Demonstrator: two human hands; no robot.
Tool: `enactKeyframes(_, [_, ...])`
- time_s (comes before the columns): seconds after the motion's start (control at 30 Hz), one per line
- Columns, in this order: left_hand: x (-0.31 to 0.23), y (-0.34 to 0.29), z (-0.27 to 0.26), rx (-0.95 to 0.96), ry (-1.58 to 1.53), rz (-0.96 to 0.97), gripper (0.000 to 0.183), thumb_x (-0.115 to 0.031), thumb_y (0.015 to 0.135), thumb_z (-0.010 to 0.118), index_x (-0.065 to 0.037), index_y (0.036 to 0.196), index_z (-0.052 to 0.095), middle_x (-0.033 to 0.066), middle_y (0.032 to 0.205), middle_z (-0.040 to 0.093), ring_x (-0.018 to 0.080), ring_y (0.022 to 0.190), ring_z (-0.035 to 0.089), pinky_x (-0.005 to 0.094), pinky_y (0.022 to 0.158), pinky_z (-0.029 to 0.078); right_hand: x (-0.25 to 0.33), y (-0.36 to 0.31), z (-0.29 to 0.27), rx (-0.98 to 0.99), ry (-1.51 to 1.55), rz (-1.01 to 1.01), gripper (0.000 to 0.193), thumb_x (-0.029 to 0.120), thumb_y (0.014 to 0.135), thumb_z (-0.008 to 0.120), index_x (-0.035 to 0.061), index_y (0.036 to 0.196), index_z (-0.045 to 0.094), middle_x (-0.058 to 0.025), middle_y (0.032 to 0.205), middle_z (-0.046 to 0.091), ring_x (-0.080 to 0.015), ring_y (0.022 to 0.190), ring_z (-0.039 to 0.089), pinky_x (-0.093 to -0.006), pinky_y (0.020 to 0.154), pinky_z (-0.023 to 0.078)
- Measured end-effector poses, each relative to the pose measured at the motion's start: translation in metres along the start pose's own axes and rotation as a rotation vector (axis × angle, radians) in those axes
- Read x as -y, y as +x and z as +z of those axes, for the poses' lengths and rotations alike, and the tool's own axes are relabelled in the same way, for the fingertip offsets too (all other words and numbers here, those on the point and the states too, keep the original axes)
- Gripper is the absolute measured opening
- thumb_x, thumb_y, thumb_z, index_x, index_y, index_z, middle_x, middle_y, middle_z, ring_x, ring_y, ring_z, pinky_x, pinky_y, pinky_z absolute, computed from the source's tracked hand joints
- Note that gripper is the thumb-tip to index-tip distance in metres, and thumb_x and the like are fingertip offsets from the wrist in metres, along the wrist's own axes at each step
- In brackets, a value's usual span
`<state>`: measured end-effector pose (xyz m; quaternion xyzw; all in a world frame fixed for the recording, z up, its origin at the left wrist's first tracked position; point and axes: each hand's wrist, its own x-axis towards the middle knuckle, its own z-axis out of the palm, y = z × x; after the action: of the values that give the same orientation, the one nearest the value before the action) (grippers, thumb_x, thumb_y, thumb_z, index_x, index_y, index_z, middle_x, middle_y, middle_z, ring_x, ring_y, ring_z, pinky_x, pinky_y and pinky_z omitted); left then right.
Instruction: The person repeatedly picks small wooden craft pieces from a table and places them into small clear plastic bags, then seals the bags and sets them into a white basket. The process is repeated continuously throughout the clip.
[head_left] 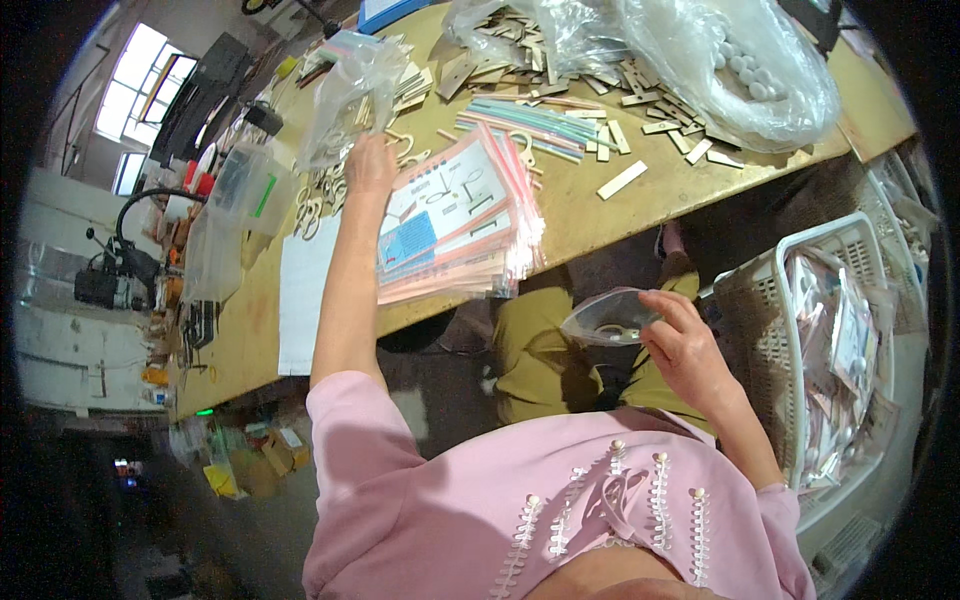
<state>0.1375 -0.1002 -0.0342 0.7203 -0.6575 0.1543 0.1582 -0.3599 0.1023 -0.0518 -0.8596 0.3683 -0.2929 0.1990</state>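
Note:
My left hand [370, 168] reaches over the table with its fingers bent down among small pale ring-handled pieces [310, 212]. Its fingertips are hidden, so what they pinch cannot be made out. One more ring-shaped piece [402, 145] lies right beside this hand. Above my lap, my right hand [686, 350] pinches the edge of a clear plastic bag [590, 325], whose mouth gapes; small pale pieces show inside. Between the hands, at the table's front edge, lies a thick fanned stack of printed pink-edged packets [440, 215]. A white sheet [308, 300] lies under my left forearm.
Striped straw-like sticks [530, 125] and many thin wooden strips [622, 180] cover the table [570, 220] beyond the stack. A large clear bag of white balls [750, 75] sits far right. At my right stands a white basket [790, 370] of filled packets. Clear bins [215, 250] stand left.

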Motion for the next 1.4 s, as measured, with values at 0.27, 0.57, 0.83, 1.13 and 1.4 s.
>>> enactKeyframes(0.27, [0.017,0.004,0.014,-0.101,-0.159,-0.005,0.013,-0.016,0.089,0.068,-0.004,0.092,0.073,0.0196,0.101,0.072,0.0378,0.089,0.071,0.0445,0.084,0.058,-0.002,0.004,-0.006,0.006,0.007,0.020,0.017,-0.004,0.079,0.076,-0.0009,0.090,0.062,-0.0216,0.132,0.063,-0.0426,0.125,0.059,-0.0472,0.099,0.054])
enactKeyframes(0.57, [-0.186,-0.123,-0.117,0.209,-1.555,0.076,0.021,0.005,0.092,0.071,-0.004,0.109,0.063,0.0065,0.103,0.072,0.0138,0.091,0.070,0.0286,0.084,0.059,0.006,0.047,-0.019,0.016,0.132,-0.044,0.012,-0.003,0.083,0.069,-0.0038,0.092,0.062,-0.0230,0.137,0.059,-0.0427,0.129,0.055,-0.0459,0.104,0.051])
enactKeyframes(0.83, [-0.199,-0.048,-0.072,0.087,-0.838,0.358,0.041,-0.016,0.090,0.075,-0.006,0.129,0.066,0.0116,0.116,0.074,0.0239,0.104,0.072,0.0354,0.091,0.058,-0.004,0.038,-0.022,-0.015,0.097,-0.005,0.014,-0.001,0.087,0.074,-0.0022,0.089,0.059,-0.0196,0.139,0.060,-0.0416,0.125,0.058,-0.0469,0.100,0.052])
enactKeyframes(1.13, [-0.078,0.115,0.078,0.148,-0.118,0.101,0.055,-0.023,0.094,0.062,-0.001,0.143,0.053,0.0228,0.130,0.067,0.0422,0.121,0.064,0.0510,0.103,0.050,-0.007,0.007,-0.027,-0.025,0.066,0.087,0.017,-0.002,0.082,0.076,-0.0007,0.092,0.063,-0.0182,0.138,0.060,-0.0415,0.124,0.059,-0.0476,0.100,0.053])
enactKeyframes(1.4, [-0.090,0.074,0.014,0.002,-1.023,-0.059,0.027,-0.016,0.101,0.065,0.001,0.122,0.065,0.0109,0.108,0.074,0.0169,0.092,0.071,0.0346,0.082,0.057,-0.023,0.004,-0.029,-0.086,0.073,0.101,0.015,0.000,0.085,0.074,-0.0012,0.092,0.061,-0.0202,0.136,0.061,-0.0425,0.122,0.060,-0.0469,0.099,0.053])
